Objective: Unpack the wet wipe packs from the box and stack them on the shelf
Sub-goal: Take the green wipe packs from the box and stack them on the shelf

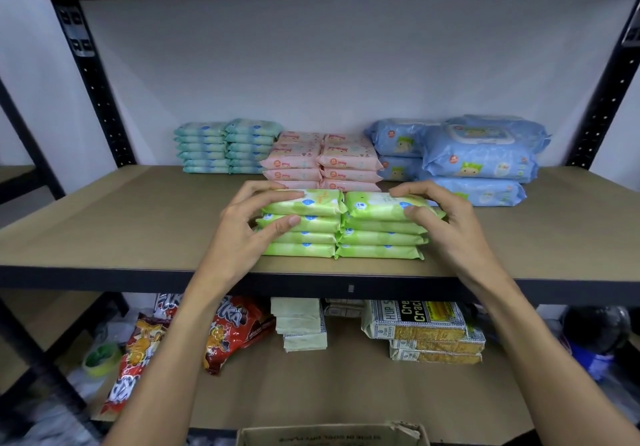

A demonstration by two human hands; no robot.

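Two stacks of green wet wipe packs (377, 238) side by side at the shelf (138, 224) front, left hand (242, 224) fingers (277, 196) curled round the left stack's top, right hand (440, 217) gripping the other's top pack

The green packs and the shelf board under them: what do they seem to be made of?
Green packs: probably soft plastic film, slightly glossy, with crimped end seams. Shelf board: seemingly matte brown fibreboard or particle board, no grain visible.

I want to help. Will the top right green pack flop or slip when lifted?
Probably bendy: the top right green pack bulges softly. Its glossy wrapper may be slippery. It lies flat, so rolling seems unlikely.
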